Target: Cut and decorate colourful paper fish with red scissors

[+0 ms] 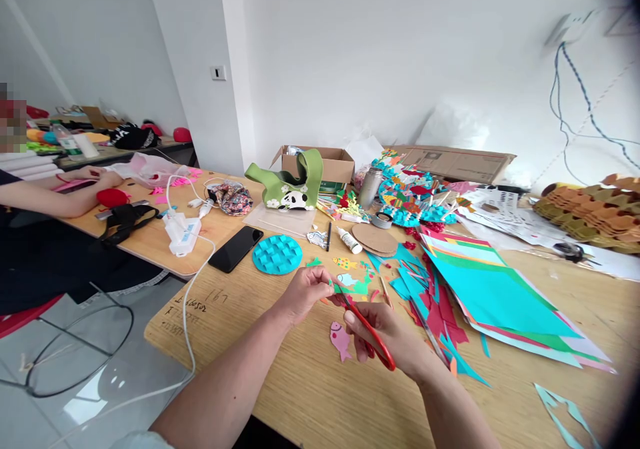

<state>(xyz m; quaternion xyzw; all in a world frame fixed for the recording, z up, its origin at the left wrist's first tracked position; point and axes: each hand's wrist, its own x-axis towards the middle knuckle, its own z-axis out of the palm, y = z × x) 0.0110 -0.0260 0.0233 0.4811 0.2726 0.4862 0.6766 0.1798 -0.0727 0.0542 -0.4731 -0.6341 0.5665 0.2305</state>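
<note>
My left hand (305,293) pinches a small piece of green paper (350,289) at its fingertips. My right hand (385,334) is shut on a pair of red-handled scissors (373,337), whose blades reach toward the green paper. A pink paper fish (341,340) lies on the wooden table (300,382) just below my hands. Small paper cutouts (346,263) lie just beyond my fingers. Teal and red paper scraps (420,289) lie to the right of my right hand, beside a stack of coloured paper sheets (495,295).
A co-worker's hand (95,177) rests at the far left of the adjoining table. A white cable, black phone (235,249), teal folded paper disc (277,254), glue bottle (349,240), cardboard circle (374,239), cardboard box (317,165) and colourful paper crafts (407,195) occupy the tabletops.
</note>
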